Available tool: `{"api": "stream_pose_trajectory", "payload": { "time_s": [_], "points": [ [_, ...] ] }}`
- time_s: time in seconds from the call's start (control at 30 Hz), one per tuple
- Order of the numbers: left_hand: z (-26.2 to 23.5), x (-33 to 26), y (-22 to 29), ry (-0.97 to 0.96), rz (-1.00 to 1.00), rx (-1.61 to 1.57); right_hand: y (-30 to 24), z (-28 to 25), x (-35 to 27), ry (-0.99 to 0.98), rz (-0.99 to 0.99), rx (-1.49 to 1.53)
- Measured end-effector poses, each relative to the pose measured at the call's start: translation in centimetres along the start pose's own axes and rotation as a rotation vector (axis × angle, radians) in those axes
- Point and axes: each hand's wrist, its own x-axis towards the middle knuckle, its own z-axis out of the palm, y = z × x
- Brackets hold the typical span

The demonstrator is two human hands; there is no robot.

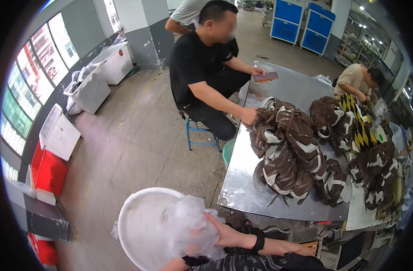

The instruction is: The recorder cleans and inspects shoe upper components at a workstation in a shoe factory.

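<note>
A crumpled bundle of clear plastic bags (181, 219) is up over the right side of a round white tub (127, 212) on the floor. My right hand (223, 232) is closed on the right side of the bundle, thumb uppermost. A dark band circles that wrist. Low in the view, my left hand (191, 249) shows only as a blurred shape through the plastic; its fingers are hidden. Beyond my right arm, a metal table (242, 189) bears a heap of brown and white shoes (283, 165).
A seated person (193, 72) holds a phone (266, 77) and touches the shoes. Another person (353, 81) bends over work at the far right. White bins (91, 92) and a red bin (50, 171) line the left wall. A green bucket (228, 153) stands beside the table.
</note>
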Motion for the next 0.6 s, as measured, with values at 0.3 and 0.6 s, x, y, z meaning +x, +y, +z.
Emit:
{"api": "stream_pose_trajectory", "payload": {
  "time_s": [0.3, 0.6],
  "points": [
    [0.4, -3.1, 4.3, -0.058, -0.049, -0.160, 5.7, 0.5, -6.8, 0.330, 0.236, 0.098],
    [7.7, -5.1, 2.5, -0.226, -0.231, 0.092, 3.4, -3.0, -22.7, 0.946, 0.238, 1.382]
  ]
}}
